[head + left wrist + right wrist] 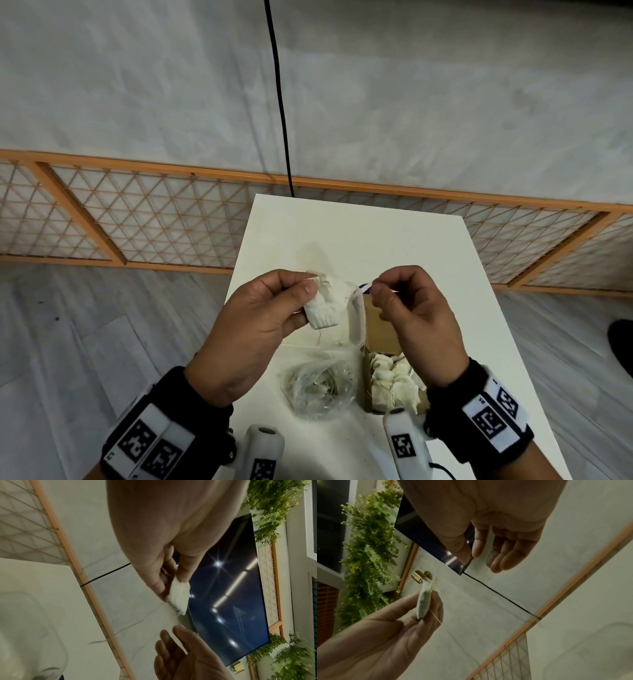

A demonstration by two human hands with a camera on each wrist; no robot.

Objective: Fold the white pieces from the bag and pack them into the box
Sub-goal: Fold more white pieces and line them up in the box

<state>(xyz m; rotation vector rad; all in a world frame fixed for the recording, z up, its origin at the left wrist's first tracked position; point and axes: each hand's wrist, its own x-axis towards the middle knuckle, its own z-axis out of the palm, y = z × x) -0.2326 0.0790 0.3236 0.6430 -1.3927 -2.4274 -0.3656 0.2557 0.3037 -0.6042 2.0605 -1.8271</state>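
A person stands over a white desk (394, 236), midway through folding and packing small white cloth pieces. The left hand (253, 329) pinches one white piece (325, 305) between thumb and curled fingers (184, 573), holding it in the air above the middle of the desk. The right hand (414, 318), at 3 o'clock from the piece and a little apart from it, has thumb and forefinger pressed together as if drawing a fine thread from the piece; the thread itself is too thin to make out for certain, and the other fingers (505, 558) hang loosely curled. Below the hands, at about 6 o'clock, lies a clear plastic bag (318, 387) with a few white pieces left inside. Just beside it at 3 o'clock sits the cardboard box (383, 329), its near end already filled with a cluster of folded pieces (394, 380), its far end bare. A clear plastic lid (358, 315) stands on edge against the box's left side. By this showing the job is well advanced: many pieces packed, one in hand yet to be placed, and a small remainder in the bag waiting to be folded.
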